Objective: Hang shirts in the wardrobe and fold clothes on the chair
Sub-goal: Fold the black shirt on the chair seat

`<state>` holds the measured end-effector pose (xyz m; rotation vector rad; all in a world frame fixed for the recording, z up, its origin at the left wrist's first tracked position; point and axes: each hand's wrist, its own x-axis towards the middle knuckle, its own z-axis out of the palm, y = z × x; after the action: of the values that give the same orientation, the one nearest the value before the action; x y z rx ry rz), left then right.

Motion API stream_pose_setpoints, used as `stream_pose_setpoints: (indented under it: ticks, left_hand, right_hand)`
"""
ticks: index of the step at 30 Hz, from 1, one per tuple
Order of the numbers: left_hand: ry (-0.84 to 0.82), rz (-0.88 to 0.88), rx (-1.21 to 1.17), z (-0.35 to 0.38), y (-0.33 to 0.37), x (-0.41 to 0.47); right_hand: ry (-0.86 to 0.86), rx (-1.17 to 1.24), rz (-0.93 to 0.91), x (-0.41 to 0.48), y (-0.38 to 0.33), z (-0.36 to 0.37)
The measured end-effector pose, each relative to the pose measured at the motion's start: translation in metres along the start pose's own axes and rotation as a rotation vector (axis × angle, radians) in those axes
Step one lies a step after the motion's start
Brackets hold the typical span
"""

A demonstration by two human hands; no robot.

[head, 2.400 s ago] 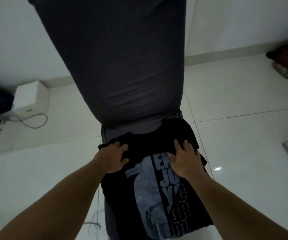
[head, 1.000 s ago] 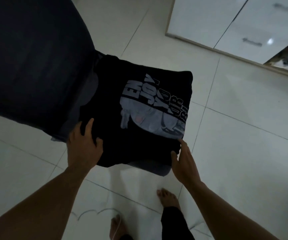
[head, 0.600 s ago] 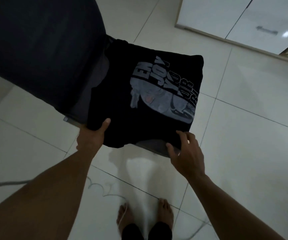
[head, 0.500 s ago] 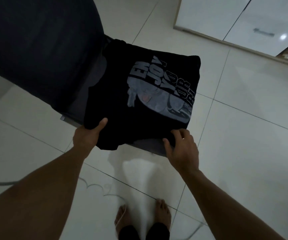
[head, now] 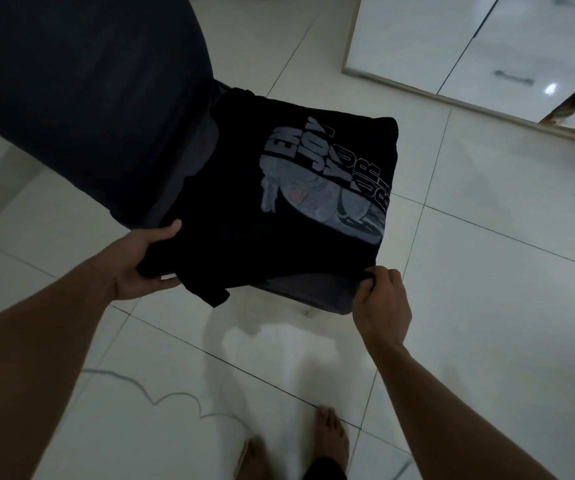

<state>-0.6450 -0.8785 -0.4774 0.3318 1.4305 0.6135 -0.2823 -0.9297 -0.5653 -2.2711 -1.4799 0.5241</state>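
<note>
Left hand (head: 140, 263) grips folded black shirt (head: 279, 202) at its near corner, fingers hidden beneath. Right hand (head: 381, 299) pinches the opposite near corner. Chair (head: 88, 98) top cut off.

Home bedroom — white tiled floor (head: 486, 306), glossy wardrobe (head: 507, 53), upholstered chair (head: 81, 98).

Black cloth T-shirt (head: 230, 209) in both grips is looking soft, matt, print flat grey. Dark grey fabric chair (head: 88, 98) under it is looking matt too. White floor tiles (head: 486, 306) below grips & white wardrobe doors (head: 417, 39) beyond are gleaming glossy, smooth.
</note>
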Motion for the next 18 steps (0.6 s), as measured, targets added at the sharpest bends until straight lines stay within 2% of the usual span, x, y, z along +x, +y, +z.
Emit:
stream_pose_setpoints:
  ticks: [3, 6, 8, 12, 14, 18]
  left_hand:
    - [-0.057, -0.024, -0.041, -0.002, 0.001, -0.005]
    - [-0.141, -0.095, -0.022, -0.007, -0.001, -0.008]
    - [-0.092, -0.104, -0.057, -0.009, -0.004, -0.009]
    - [0.124, -0.079, -0.160, -0.003, -0.014, 0.000]
    - [0.191, -0.078, -0.110, 0.001, -0.019, 0.004]
    - [0.186, -0.065, 0.071, 0.008, -0.022, 0.009]
  right_hand:
    - [0.022, 0.210, 0.112, -0.003, -0.004, -0.001]
    - [0.021, 0.313, 0.135, -0.004, -0.004, -0.004]
    - [-0.001, 0.290, 0.128, -0.006, -0.001, -0.004]
    - [-0.037, 0.219, 0.121, -0.007, 0.002, -0.003]
    - [-0.049, 0.217, 0.134, -0.008, -0.001, -0.002]
    - [-0.073, 0.165, 0.120, -0.007, -0.003, -0.002]
